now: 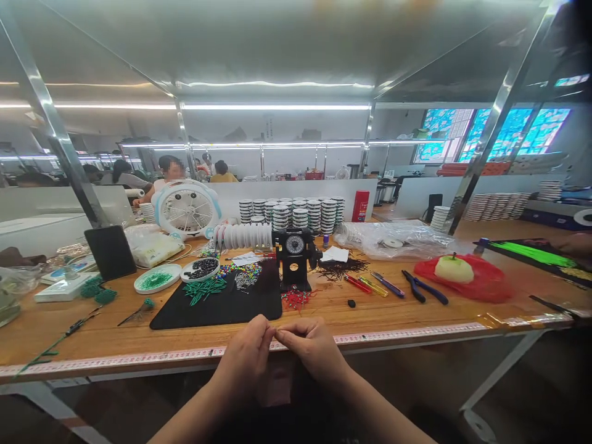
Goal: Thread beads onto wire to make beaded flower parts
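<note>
While the left hand (243,354) and the right hand (314,351) are held together over the front edge of the table (393,313), the fingertips of both are closed in a pinch, met in the middle; whether anything fine is gripped there cannot be told. The edge just beside them is lined by a measuring strip (407,333).

With the hands taken as the dial's centre, the black mat (194,314) is found near them at eleven o'clock. At ten, green sticks (207,288) are heaped on it, backed by a dish (182,274) filled with dark beads (200,268).

Now to twelve! A black device (295,245) is stood upright there, red pieces (296,300) scattered at its foot, stacked spools (300,220) lined up beyond.

Round at half past two, a small black lump (351,303) is spotted, then pliers (431,290), then a pale fruit (454,269) set on red wrap (494,280).
</note>
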Motion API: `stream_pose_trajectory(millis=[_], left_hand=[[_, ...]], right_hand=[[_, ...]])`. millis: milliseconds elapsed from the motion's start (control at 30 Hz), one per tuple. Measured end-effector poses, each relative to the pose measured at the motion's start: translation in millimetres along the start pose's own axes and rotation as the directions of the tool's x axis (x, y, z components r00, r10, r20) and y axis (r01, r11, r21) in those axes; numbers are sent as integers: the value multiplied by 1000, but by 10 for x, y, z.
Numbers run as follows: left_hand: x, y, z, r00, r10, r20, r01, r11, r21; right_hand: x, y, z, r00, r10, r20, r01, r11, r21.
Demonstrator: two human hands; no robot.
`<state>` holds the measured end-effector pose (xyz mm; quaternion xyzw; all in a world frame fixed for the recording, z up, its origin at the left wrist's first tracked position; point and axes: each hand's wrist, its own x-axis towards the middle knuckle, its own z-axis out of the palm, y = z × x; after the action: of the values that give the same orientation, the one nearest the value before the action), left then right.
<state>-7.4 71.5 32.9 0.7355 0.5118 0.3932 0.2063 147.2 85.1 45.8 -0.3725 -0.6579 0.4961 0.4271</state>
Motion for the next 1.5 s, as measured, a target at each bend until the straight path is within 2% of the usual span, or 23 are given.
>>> stream_pose_trajectory(millis=[200, 300, 467, 700, 967, 1233, 1400, 1500], left_hand=[[34, -49, 8, 990, -92, 104, 121, 940, -319], [36, -87, 2, 988, -94, 125, 136, 910, -392], [23, -99, -9, 990, -76, 117, 112, 933, -341], [-4, -95, -6, 991, -78, 111, 116, 914, -388], [-32, -90, -2, 999, -23, 48, 37, 948, -315], [-38, -115, 30, 999, -36, 28, 44, 935, -352], [-39, -105, 22, 999, -38, 27, 44, 949, -312], [-34, -114, 30, 999, -46, 28, 53, 950, -309]], right_hand=[[-5, 36, -10, 998, -55, -6, 55, 998, -4], [-15, 20, 1, 999, -33, 14, 33, 999, -7], [-13, 8, 34, 1000, 28, -1, -28, 1000, 0], [-19, 65, -23, 999, -33, 26, 34, 997, -71], [-15, 46, -17, 999, 35, 34, -35, 999, 6], [-10, 47, -9, 999, 41, 14, -41, 999, 16], [-22, 34, -10, 999, 28, 41, -28, 1000, 3], [-19, 34, 19, 1000, 19, 13, -19, 1000, -21]])
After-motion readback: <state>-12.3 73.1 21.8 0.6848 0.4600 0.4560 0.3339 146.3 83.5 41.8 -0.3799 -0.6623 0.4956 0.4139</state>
